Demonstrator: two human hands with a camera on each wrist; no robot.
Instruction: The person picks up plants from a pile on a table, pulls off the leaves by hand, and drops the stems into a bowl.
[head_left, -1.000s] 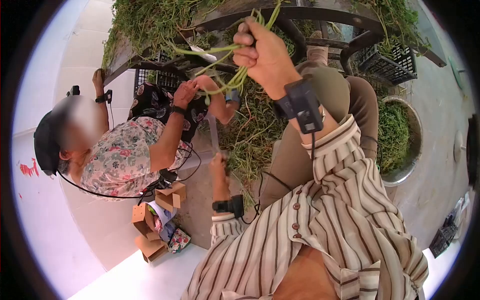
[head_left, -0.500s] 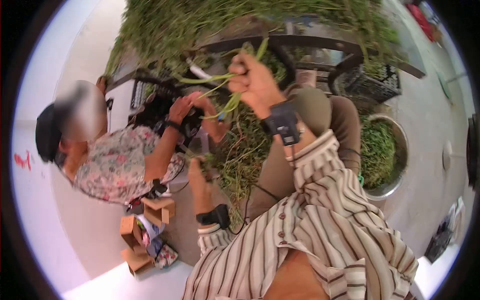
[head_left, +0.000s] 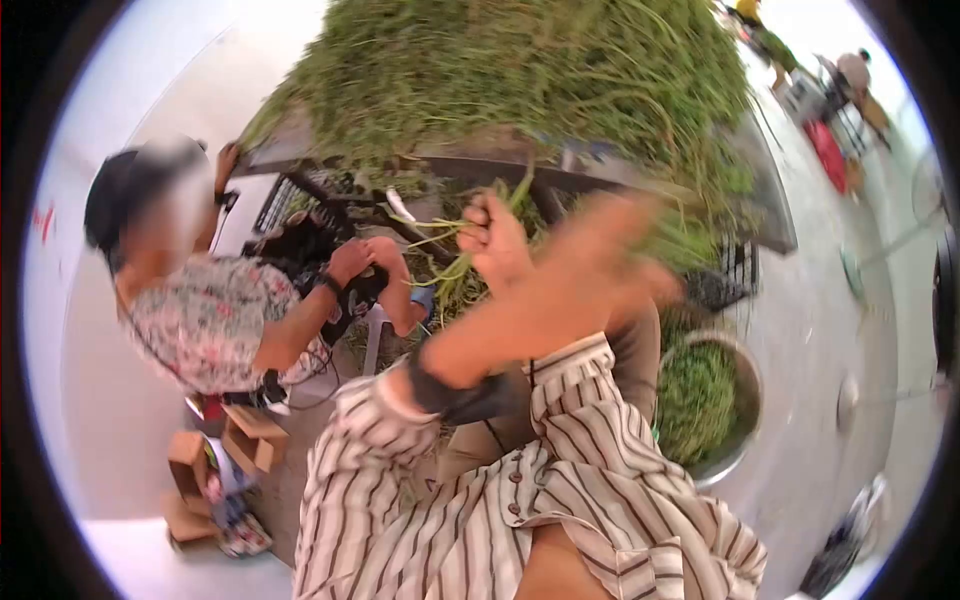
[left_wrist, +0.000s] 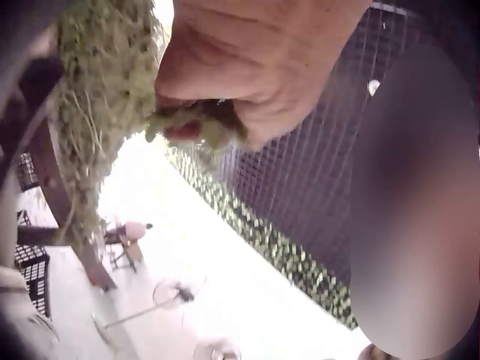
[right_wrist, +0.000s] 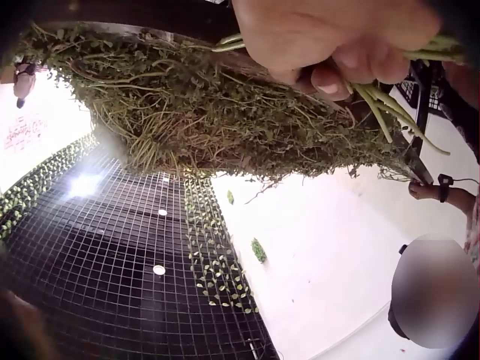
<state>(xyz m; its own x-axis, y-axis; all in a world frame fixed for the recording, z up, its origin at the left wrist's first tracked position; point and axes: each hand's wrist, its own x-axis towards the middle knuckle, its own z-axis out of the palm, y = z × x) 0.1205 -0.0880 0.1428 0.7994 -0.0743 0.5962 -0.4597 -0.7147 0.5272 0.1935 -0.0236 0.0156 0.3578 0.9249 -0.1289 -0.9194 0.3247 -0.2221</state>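
My right hand (head_left: 495,240) grips a small bunch of long green stems (head_left: 455,270), its fingers curled round them. In the right wrist view these stems (right_wrist: 382,112) stick out below the fingertips and to both sides of the fist. My left hand (head_left: 590,270) reaches across in front of the right forearm, blurred by motion. The left wrist view has its fingers curled, with a tuft of greens (left_wrist: 199,124) pinched in them. A large heap of leafy greens (head_left: 520,80) covers the table (head_left: 768,195) beyond both hands.
Right of my legs stands a metal basin (head_left: 752,400) full of greens, with a black crate (head_left: 735,278) under the table corner. At left sits another person in a floral shirt (head_left: 215,310), hands near their lap. Cardboard boxes (head_left: 255,440) lie behind them.
My left hand has swung from low at the left, up and across to the right. My right hand keeps its stems. The head view has shifted, showing more of the heap.
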